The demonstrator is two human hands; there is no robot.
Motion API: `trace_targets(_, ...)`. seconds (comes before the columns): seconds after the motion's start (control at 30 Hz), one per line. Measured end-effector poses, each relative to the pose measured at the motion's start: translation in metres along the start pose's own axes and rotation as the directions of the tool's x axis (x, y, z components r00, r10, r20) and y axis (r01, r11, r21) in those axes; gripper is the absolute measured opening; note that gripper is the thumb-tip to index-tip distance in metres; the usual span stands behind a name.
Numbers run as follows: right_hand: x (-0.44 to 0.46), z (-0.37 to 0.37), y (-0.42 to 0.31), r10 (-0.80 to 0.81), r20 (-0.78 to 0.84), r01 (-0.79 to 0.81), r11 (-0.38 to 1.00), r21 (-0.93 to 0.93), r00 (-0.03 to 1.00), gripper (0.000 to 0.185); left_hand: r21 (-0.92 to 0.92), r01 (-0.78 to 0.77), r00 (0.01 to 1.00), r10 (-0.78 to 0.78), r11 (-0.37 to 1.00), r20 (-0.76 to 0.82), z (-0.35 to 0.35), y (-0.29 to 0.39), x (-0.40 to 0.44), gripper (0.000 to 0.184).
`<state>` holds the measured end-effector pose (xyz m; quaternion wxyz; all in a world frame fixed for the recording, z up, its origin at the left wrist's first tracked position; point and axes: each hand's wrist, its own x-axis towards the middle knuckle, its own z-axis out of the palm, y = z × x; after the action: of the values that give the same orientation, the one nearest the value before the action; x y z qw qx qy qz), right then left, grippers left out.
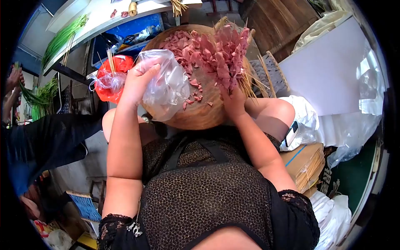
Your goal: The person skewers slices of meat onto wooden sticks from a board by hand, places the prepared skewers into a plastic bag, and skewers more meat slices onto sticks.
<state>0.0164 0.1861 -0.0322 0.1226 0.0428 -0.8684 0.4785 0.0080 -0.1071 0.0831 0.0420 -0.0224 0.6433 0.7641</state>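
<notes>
My left hand (141,79) is closed on a clear plastic bag (166,85), which hangs over the left part of a round wooden board (200,114). In my right hand (234,100) is a bunch of skewered meat (227,54), held upright at the board's right side, with its fingers wrapped round the lower end. Raw meat pieces (177,41) lie heaped at the back of the board, and small scraps are scattered near its middle. Bare skewers (250,83) stick out to the right of the bunch. The bag hides part of the board.
A red bag (112,89) with skewers stands left of the board. Behind it are a blue crate (141,27) and a white table (104,16) with green stalks. Another person (46,141) is at the far left. A cardboard box (304,162) with skewers lies at right.
</notes>
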Motion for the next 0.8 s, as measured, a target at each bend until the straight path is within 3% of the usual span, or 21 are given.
trace_targets(0.1, 0.003, -0.021, -0.01, -0.041, 0.006, 0.041, 0.987, -0.155, 0.999, 0.018, 0.067, 0.014, 1.0, -0.013, 0.998, -0.019, -0.005, -0.009, 0.003, 0.022)
trace_targets(0.17, 0.009, -0.044, -0.02, -0.078, 0.031, 0.083, 0.978, -0.191, 0.996, 0.017, 0.256, -0.069, 0.997, 0.061, 0.964, 0.039, -0.009, -0.02, 0.009, 0.021)
trace_targets(0.23, 0.015, -0.063, -0.03, -0.178, 0.047, 0.182, 0.904, -0.388, 0.983, 0.015, 0.324, -0.03, 0.998, 0.012, 0.946, 0.055, -0.006, -0.016, 0.006, 0.024)
trace_targets(0.33, 0.02, -0.096, -0.048, -0.147, 0.13, 0.194, 0.816, -0.544, 0.981, 0.011, 0.505, -0.136, 0.986, 0.064, 0.853, 0.157, -0.001, -0.013, 0.004, 0.025)
trace_targets(0.47, 0.027, -0.126, -0.073, -0.144, 0.21, 0.253, 0.626, -0.738, 0.967, 0.013, 0.475, -0.116, 0.966, -0.012, 0.872, 0.259, -0.002, -0.021, 0.007, 0.025)
trace_targets(0.57, 0.032, -0.14, -0.093, -0.111, 0.255, 0.272, 0.559, -0.783, 0.961, 0.015, 0.629, -0.149, 0.953, -0.057, 0.763, 0.296, -0.001, -0.026, 0.006, 0.029)
trace_targets(0.63, 0.035, -0.145, -0.1, -0.104, 0.255, 0.269, 0.564, -0.781, 0.961, 0.015, 0.621, -0.415, 0.886, 0.14, 0.665, 0.443, 0.007, -0.028, 0.005, 0.038)
trace_targets(0.8, 0.038, -0.147, -0.115, -0.143, 0.322, 0.337, 0.634, -0.697, 0.936, 0.015, 0.586, -0.53, 0.833, 0.245, 0.613, 0.497, 0.024, -0.025, 0.006, 0.042)
